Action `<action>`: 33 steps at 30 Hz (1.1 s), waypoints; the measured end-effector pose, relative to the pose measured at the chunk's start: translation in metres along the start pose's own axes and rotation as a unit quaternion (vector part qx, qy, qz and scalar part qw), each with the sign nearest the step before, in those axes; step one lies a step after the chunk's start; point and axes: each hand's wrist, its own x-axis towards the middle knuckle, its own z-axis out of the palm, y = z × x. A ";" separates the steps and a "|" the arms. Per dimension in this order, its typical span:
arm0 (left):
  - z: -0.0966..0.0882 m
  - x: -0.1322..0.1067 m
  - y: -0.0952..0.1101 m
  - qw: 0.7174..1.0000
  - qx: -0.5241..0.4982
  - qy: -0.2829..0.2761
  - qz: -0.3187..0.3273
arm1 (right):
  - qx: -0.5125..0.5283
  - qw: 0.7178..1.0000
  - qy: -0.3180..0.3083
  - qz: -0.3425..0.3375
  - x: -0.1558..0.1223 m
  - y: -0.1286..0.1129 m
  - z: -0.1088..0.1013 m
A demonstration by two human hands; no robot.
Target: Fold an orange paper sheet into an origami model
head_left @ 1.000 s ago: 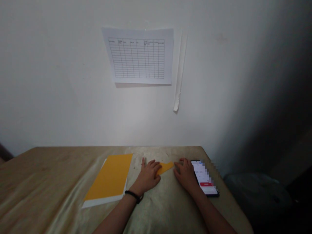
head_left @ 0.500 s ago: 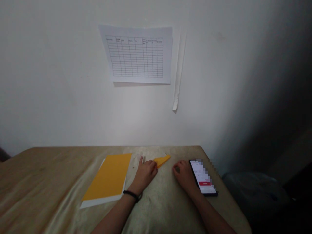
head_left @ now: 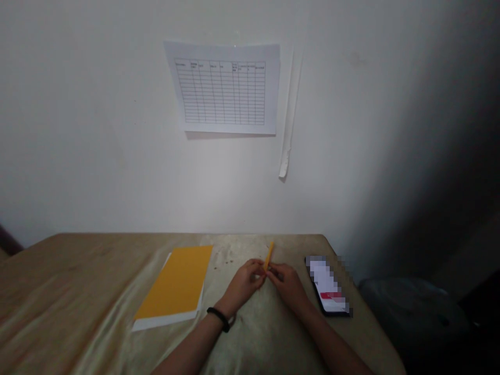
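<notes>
A small folded orange paper piece [head_left: 269, 255] stands on edge above the table, pinched at its lower end by both hands. My left hand [head_left: 242, 283], with a black band on its wrist, grips it from the left. From the right, my right hand [head_left: 286, 284] closes its fingers on the same piece. The two hands meet at the middle of the table [head_left: 78, 271], which is covered with a beige cloth.
A stack of orange sheets on white paper [head_left: 177, 286] lies left of the hands. A phone [head_left: 327, 286] with a lit screen lies at the right, near the table's right edge. On the wall hang a printed grid sheet [head_left: 224, 88] and a white strip [head_left: 289, 120].
The orange piece lay flat under my left hand. Both hands have come together and lifted it, so it now stands upright between the fingers. My right hand moved left, away from the phone.
</notes>
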 end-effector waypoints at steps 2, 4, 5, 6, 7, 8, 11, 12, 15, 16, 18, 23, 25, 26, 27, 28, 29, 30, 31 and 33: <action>0.003 0.000 0.002 1.000 -0.024 0.002 -0.011 | 0.015 1.000 0.007 0.002 0.000 0.001 0.001; 0.005 0.001 0.002 0.999 -0.043 0.014 -0.022 | 0.032 0.999 0.015 0.010 -0.001 0.003 0.002; 0.006 0.001 0.002 0.998 -0.052 0.020 -0.028 | 0.041 0.999 0.016 0.012 -0.001 0.003 0.002; 0.006 0.001 0.002 0.997 -0.063 0.026 -0.036 | 0.051 0.998 0.018 0.014 -0.001 0.004 0.002; 0.006 0.001 0.002 0.996 -0.076 0.028 -0.044 | 0.062 0.998 0.019 0.016 -0.001 0.004 0.002; 0.006 0.001 0.001 0.994 -0.091 0.026 -0.052 | 0.073 0.997 0.021 0.019 -0.001 0.004 0.002; 0.005 0.001 0.002 0.989 -0.135 0.013 -0.064 | 0.110 0.993 0.022 0.040 0.001 0.003 0.001; 0.005 0.001 0.002 0.988 -0.142 0.011 -0.063 | 0.120 0.992 0.019 0.046 0.001 0.002 0.000; 0.005 0.001 0.004 0.988 -0.144 0.015 -0.062 | 0.142 0.989 0.009 0.050 0.002 0.001 -0.001; 0.005 0.001 0.005 0.988 -0.141 0.017 -0.063 | 0.146 0.988 0.008 0.049 0.002 0.001 -0.001; 0.005 0.002 0.006 0.988 -0.135 0.020 -0.065 | 0.157 0.986 0.007 0.049 0.002 0.001 -0.001; 0.005 0.002 0.008 0.990 -0.118 0.040 -0.060 | 0.186 0.981 0.011 0.061 0.003 0.004 0.001; 0.006 0.002 0.008 0.990 -0.119 0.039 -0.062 | 0.188 0.980 0.017 0.069 0.003 0.006 0.002; 0.006 0.002 0.008 0.989 -0.124 0.038 -0.065 | 0.188 0.979 0.018 0.071 0.003 0.007 0.002; 0.006 0.002 0.008 0.988 -0.132 0.037 -0.070 | 0.188 0.979 0.018 0.071 0.003 0.007 0.003; 0.007 0.002 0.008 0.986 -0.141 0.036 -0.077 | 0.188 0.979 0.017 0.072 0.003 0.008 0.003; 0.007 0.002 0.007 0.984 -0.151 0.035 -0.084 | 0.189 0.979 0.015 0.074 0.003 0.008 0.003; 0.008 0.002 0.007 0.983 -0.158 0.033 -0.091 | 0.191 0.979 0.013 0.075 0.003 0.008 0.003; 0.008 0.002 0.006 0.981 -0.164 0.031 -0.097 | 0.193 0.978 0.012 0.077 0.003 0.009 0.003; 0.008 0.002 0.004 0.980 -0.169 0.028 -0.101 | 0.196 0.977 0.011 0.080 0.003 0.009 0.003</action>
